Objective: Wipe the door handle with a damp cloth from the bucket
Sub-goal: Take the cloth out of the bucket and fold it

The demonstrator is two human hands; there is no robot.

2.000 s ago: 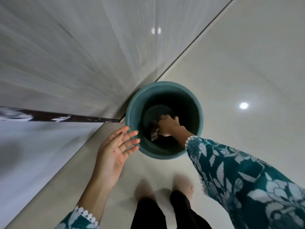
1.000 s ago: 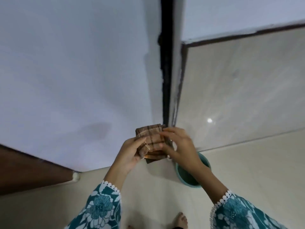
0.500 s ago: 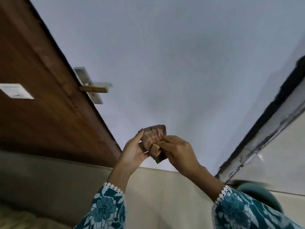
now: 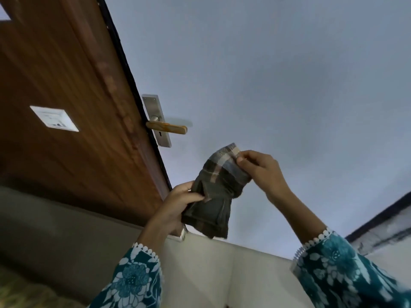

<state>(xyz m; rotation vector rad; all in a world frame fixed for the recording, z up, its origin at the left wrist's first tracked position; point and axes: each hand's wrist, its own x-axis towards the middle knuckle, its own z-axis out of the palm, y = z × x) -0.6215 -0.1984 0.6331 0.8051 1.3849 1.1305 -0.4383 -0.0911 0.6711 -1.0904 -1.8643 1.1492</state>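
A dark checked cloth hangs folded between both my hands in the middle of the head view. My left hand grips its lower left side. My right hand pinches its upper edge. The door handle, a wooden lever on a steel plate, sticks out from the edge of the brown door, up and to the left of the cloth and apart from it. The bucket is out of view.
A white sticker sits on the door face. A pale grey wall fills the right side. A dark frame strip runs at the lower right. Pale floor tiles lie below my hands.
The view swung up from the bucket to the door. Since half a second ago the handle sits nearer the centre, and my hands have pulled the cloth longer between them.
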